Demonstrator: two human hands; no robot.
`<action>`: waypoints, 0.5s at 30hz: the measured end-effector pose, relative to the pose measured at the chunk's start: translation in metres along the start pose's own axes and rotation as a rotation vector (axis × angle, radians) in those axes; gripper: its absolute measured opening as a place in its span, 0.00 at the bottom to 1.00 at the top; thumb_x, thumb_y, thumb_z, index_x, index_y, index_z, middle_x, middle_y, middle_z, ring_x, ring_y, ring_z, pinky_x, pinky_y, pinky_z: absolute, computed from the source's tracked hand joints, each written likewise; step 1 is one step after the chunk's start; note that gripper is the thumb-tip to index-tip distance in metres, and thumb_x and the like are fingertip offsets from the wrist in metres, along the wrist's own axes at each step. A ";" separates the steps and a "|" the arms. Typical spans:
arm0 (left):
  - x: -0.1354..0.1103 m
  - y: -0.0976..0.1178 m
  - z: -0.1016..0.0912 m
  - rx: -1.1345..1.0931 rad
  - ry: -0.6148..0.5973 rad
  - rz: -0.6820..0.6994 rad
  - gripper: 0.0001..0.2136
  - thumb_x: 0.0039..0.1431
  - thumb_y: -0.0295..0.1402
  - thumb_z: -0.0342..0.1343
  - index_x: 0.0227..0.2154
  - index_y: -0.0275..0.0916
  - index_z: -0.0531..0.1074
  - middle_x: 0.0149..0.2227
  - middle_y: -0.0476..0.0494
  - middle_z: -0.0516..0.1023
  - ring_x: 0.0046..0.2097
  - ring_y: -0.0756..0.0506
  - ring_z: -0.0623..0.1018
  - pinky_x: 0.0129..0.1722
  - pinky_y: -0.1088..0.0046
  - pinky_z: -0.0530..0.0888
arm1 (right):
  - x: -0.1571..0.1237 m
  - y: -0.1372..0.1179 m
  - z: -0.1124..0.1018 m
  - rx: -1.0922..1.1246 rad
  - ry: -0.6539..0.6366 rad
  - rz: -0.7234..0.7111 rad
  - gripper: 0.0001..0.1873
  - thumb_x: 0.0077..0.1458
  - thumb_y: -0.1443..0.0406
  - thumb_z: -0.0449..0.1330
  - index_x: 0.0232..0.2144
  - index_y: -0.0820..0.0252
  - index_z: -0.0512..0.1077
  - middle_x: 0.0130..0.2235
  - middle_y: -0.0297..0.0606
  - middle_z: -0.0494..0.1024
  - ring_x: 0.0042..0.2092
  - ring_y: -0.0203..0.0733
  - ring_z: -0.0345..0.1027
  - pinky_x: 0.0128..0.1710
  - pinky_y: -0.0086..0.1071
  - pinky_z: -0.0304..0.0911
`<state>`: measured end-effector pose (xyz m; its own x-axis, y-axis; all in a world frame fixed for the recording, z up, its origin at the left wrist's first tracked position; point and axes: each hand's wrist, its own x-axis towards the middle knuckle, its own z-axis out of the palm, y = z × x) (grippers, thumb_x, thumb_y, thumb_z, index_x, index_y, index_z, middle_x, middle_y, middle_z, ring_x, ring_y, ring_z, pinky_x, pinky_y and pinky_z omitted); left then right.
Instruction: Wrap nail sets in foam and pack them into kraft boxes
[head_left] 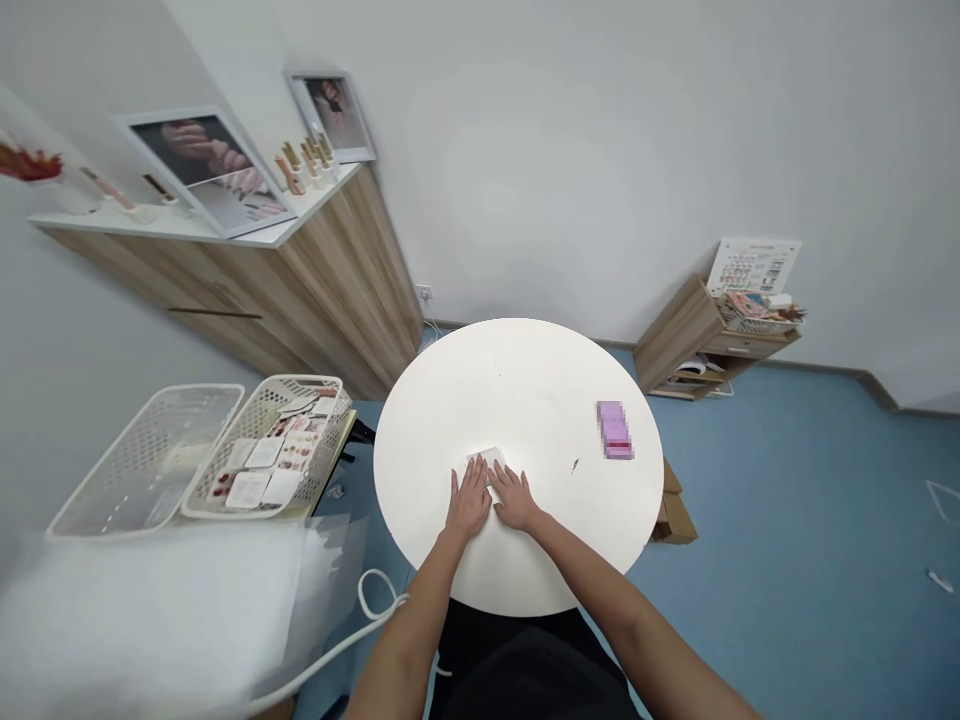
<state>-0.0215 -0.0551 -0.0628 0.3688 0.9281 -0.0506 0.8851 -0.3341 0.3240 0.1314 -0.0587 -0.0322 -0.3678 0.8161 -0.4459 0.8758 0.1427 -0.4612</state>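
The left hand and right hand are lying flat and open, fingertips on a small white packet on the near half of the round white table; it appears light and thin, probably best taken by its exposed far edge.

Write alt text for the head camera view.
The person's left hand and right hand rest flat on a small white packet on a round white table. A blurred pink box lies to the right; a white basket holding printed cards sits left.
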 end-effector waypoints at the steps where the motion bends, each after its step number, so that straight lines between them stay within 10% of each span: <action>1: 0.001 0.004 -0.004 -0.024 -0.024 -0.030 0.31 0.60 0.26 0.41 0.68 0.38 0.48 0.69 0.40 0.49 0.70 0.39 0.49 0.66 0.44 0.44 | 0.000 0.003 -0.001 -0.004 0.007 -0.010 0.43 0.54 0.66 0.53 0.69 0.54 0.41 0.71 0.38 0.37 0.70 0.56 0.33 0.65 0.59 0.33; 8: -0.042 0.022 -0.033 -0.217 0.170 -0.199 0.33 0.60 0.26 0.43 0.68 0.41 0.43 0.71 0.42 0.45 0.71 0.42 0.45 0.67 0.49 0.46 | -0.005 0.016 0.002 -0.027 0.429 -0.232 0.34 0.55 0.71 0.47 0.65 0.62 0.55 0.67 0.49 0.57 0.68 0.53 0.46 0.64 0.54 0.47; 15: -0.191 -0.048 -0.046 -0.228 0.468 -0.671 0.25 0.65 0.33 0.42 0.65 0.40 0.55 0.67 0.36 0.56 0.69 0.39 0.54 0.66 0.48 0.52 | 0.006 -0.073 0.037 -0.013 0.382 -0.584 0.29 0.59 0.67 0.46 0.63 0.62 0.57 0.64 0.50 0.61 0.64 0.52 0.54 0.60 0.52 0.56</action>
<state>-0.1471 -0.2087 -0.0250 -0.4136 0.9070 0.0795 0.7772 0.3062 0.5497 0.0542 -0.0851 -0.0296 -0.6459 0.7431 0.1748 0.5723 0.6229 -0.5333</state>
